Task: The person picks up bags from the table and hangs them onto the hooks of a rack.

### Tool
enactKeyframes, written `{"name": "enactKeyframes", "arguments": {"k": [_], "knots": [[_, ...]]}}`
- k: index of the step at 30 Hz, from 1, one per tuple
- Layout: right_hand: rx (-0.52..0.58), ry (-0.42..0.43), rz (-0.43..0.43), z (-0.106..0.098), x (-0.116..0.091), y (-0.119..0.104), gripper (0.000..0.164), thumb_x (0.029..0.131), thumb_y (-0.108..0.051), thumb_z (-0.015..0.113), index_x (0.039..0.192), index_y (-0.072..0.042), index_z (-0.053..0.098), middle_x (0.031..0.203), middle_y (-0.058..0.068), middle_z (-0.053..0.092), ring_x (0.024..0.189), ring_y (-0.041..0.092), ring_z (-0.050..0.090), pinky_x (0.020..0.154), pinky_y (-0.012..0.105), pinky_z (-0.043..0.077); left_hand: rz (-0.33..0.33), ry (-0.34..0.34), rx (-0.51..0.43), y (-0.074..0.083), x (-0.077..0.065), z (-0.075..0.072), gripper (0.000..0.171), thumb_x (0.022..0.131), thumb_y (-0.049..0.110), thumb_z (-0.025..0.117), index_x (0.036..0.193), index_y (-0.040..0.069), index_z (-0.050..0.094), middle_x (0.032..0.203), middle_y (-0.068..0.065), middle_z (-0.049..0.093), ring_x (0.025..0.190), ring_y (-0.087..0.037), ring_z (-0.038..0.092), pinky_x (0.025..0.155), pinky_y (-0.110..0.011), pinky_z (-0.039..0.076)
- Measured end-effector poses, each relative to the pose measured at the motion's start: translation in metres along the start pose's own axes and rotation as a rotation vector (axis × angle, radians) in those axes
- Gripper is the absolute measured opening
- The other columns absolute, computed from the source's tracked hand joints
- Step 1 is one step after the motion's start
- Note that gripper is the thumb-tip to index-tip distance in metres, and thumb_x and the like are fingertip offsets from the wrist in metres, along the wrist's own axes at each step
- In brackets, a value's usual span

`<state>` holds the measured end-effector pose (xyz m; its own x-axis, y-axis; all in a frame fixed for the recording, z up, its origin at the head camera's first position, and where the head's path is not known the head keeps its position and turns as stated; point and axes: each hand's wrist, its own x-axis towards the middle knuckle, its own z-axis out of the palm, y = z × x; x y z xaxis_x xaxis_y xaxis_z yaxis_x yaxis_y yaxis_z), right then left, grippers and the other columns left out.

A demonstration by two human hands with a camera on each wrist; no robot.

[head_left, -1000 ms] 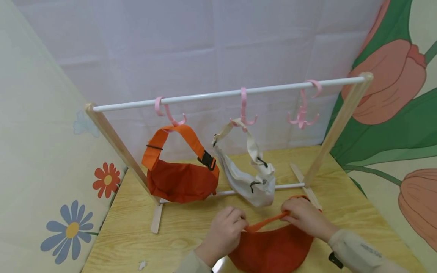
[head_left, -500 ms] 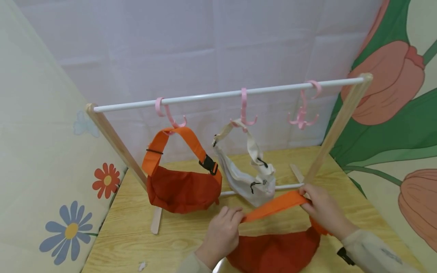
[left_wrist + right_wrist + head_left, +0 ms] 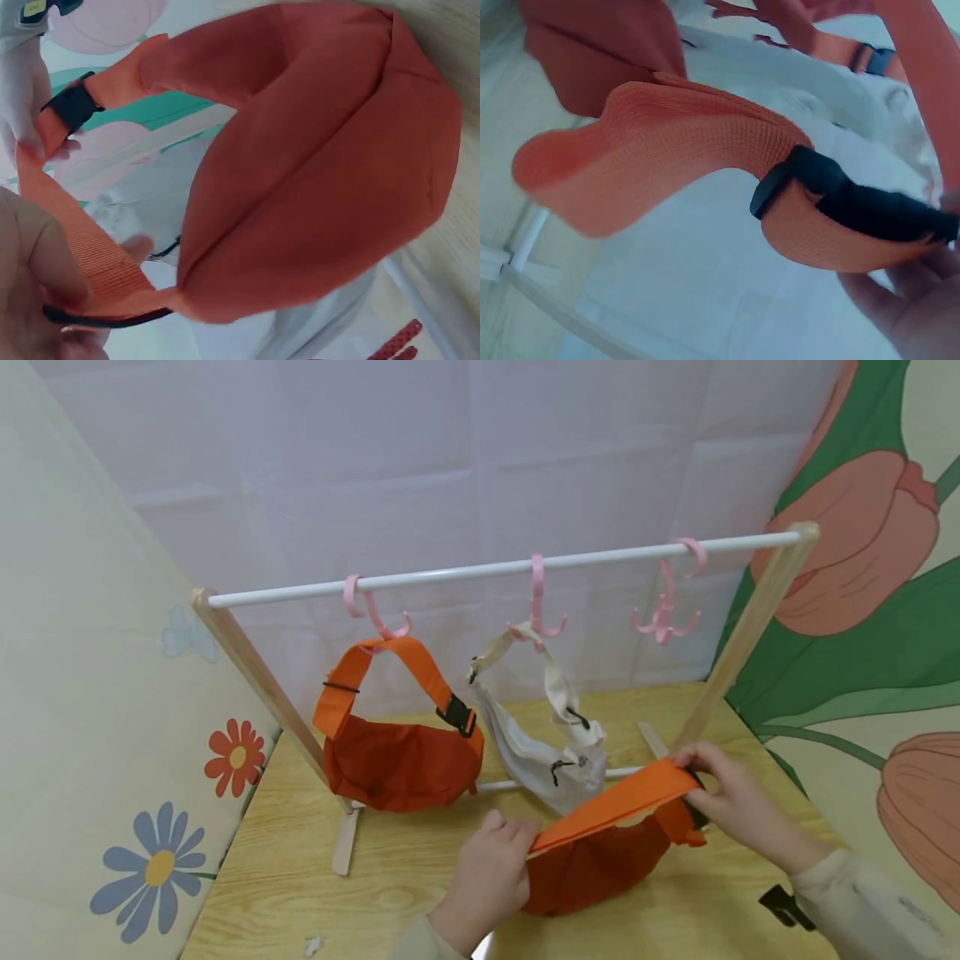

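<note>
An orange-red waist bag (image 3: pixel 592 868) hangs by its bright orange strap (image 3: pixel 611 802) between my hands, in front of the rack. My left hand (image 3: pixel 489 870) grips the strap's left end; the left wrist view shows fingers and thumb (image 3: pixel 37 262) around it, beside a black slider (image 3: pixel 105 319). My right hand (image 3: pixel 738 797) pinches the strap's right side, by a black buckle (image 3: pixel 847 199). Behind them a similar orange bag (image 3: pixel 405 764) hangs from the left pink hook (image 3: pixel 382 614). A white bag (image 3: pixel 540 760) hangs from the middle pink hook (image 3: pixel 537 602).
The rack has a white top rail (image 3: pixel 450 574), a wooden left post (image 3: pixel 258 677) and a wooden right post (image 3: pixel 746 635). A third pink hook (image 3: pixel 663 610) hangs at right. A small white scrap (image 3: pixel 312 946) lies on the wooden table (image 3: pixel 390 885). Printed cloths stand on both sides.
My right hand has moved right and up, drawing the strap into a wide raised loop. The bag's body has lifted and tilted up at its right. My left hand keeps its grip nearly in place.
</note>
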<state>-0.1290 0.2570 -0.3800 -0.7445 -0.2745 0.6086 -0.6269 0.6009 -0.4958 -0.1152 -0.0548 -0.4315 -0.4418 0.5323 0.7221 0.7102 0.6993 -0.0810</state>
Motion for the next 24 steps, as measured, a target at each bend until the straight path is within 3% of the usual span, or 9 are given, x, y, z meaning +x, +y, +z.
{"name": "enactKeyframes", "arguments": {"k": [4, 9, 16, 20, 24], "knots": [[0.092, -0.081, 0.021, -0.018, 0.006, 0.009, 0.044, 0.07, 0.032, 0.063, 0.096, -0.002, 0.058, 0.108, -0.028, 0.054, 0.099, -0.014, 0.05, 0.081, 0.003, 0.039, 0.009, -0.038, -0.032, -0.001, 0.003, -0.004, 0.041, 0.053, 0.002, 0.067, 0.092, 0.011, 0.072, 0.079, 0.004, 0.068, 0.073, -0.015, 0.054, 0.071, -0.027, 0.04], [0.121, -0.213, 0.071, -0.042, 0.009, 0.02, 0.045, 0.074, 0.025, 0.069, 0.105, -0.007, 0.063, 0.106, -0.025, 0.059, 0.097, -0.011, 0.053, 0.08, 0.004, 0.039, -0.063, -0.096, -0.168, -0.006, 0.003, -0.01, 0.04, 0.058, 0.001, 0.07, 0.097, 0.009, 0.072, 0.084, 0.001, 0.061, 0.083, -0.018, 0.053, 0.072, -0.03, 0.04], [0.166, -0.348, 0.056, -0.059, 0.006, 0.034, 0.051, 0.074, 0.012, 0.079, 0.117, -0.009, 0.063, 0.111, -0.021, 0.063, 0.098, -0.005, 0.057, 0.079, 0.008, 0.043, -0.231, -0.287, -0.458, -0.01, 0.012, -0.028, 0.037, 0.078, -0.004, 0.067, 0.116, 0.001, 0.069, 0.095, -0.004, 0.061, 0.089, -0.021, 0.054, 0.079, -0.033, 0.046], [0.15, -0.383, 0.086, -0.067, 0.005, 0.037, 0.052, 0.077, 0.01, 0.078, 0.121, -0.013, 0.064, 0.114, -0.023, 0.062, 0.098, -0.005, 0.058, 0.077, 0.01, 0.044, -0.299, -0.376, -0.583, -0.012, 0.015, -0.034, 0.037, 0.095, 0.011, 0.066, 0.132, 0.006, 0.064, 0.098, -0.002, 0.058, 0.088, -0.016, 0.051, 0.079, -0.027, 0.045], [0.172, -0.403, 0.114, -0.074, 0.006, 0.042, 0.054, 0.079, 0.01, 0.077, 0.124, -0.017, 0.064, 0.117, -0.025, 0.062, 0.097, -0.003, 0.058, 0.074, 0.013, 0.045, -0.314, -0.391, -0.654, -0.011, 0.016, -0.035, 0.042, 0.098, 0.026, 0.064, 0.138, 0.015, 0.063, 0.098, 0.001, 0.055, 0.086, -0.009, 0.046, 0.077, -0.022, 0.04]]}}
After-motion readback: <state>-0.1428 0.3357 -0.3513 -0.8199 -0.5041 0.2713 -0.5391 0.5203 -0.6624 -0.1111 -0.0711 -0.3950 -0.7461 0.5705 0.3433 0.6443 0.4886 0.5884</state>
